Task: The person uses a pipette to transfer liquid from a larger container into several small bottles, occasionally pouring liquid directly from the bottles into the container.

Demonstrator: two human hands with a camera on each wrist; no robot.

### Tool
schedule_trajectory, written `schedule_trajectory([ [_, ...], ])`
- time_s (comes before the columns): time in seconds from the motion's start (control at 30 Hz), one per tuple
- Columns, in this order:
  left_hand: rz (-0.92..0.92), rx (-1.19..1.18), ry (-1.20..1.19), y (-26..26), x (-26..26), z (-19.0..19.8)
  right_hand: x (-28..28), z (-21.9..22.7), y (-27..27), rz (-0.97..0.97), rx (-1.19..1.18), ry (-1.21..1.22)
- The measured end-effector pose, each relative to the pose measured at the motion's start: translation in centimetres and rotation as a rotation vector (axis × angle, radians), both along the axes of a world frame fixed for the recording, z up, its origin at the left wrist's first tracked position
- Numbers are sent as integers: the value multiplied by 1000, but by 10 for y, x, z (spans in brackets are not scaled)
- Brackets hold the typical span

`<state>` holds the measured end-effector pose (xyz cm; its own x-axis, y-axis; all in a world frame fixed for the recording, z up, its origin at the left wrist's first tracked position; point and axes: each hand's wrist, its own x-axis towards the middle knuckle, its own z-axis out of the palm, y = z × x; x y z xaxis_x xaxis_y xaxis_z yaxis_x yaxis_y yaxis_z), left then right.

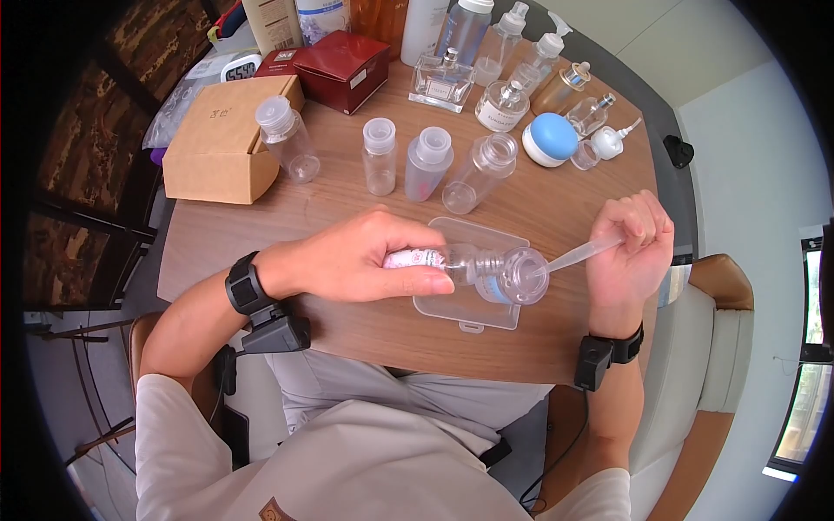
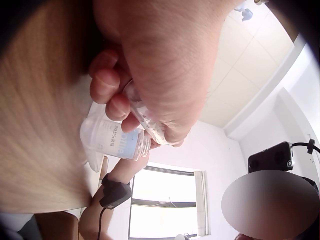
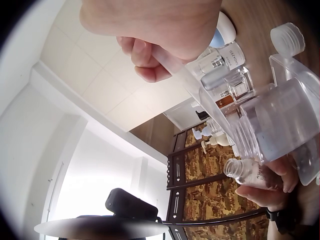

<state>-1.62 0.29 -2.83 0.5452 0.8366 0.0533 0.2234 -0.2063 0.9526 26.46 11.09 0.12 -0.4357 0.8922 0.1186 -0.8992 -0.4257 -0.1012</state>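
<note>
My left hand (image 1: 365,260) grips a small clear bottle (image 1: 460,262) with a pink-and-white label, tipped onto its side. Its neck points at the mouth of a wider clear bottle (image 1: 526,276). That bottle bears a pale blue label (image 2: 131,142) and stands upright in a shallow clear plastic tray (image 1: 434,317). On the other side, my right hand (image 1: 632,247) holds a translucent plastic stick (image 1: 586,252) with curled fingers. The stick slants down, its lower end at the wider bottle's mouth. In the right wrist view, the small bottle (image 3: 257,175) shows an uncapped neck.
Several clear bottles (image 1: 380,161) stand behind the tray. Farther back are a perfume bottle (image 1: 441,82), a blue-lidded jar (image 1: 550,139) and pump bottles (image 1: 547,52). A cardboard box (image 1: 221,139) and a dark red box (image 1: 345,71) sit at the left.
</note>
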Motion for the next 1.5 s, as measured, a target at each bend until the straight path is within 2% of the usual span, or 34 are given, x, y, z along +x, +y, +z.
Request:
schedule_trajectory([
  [0.43,10,-3,6,0,0,1,3,8,-3,-18,62,37],
  [1.5,-5,-19,4,0,-1,1,2,7,-4,-31,38,-6],
])
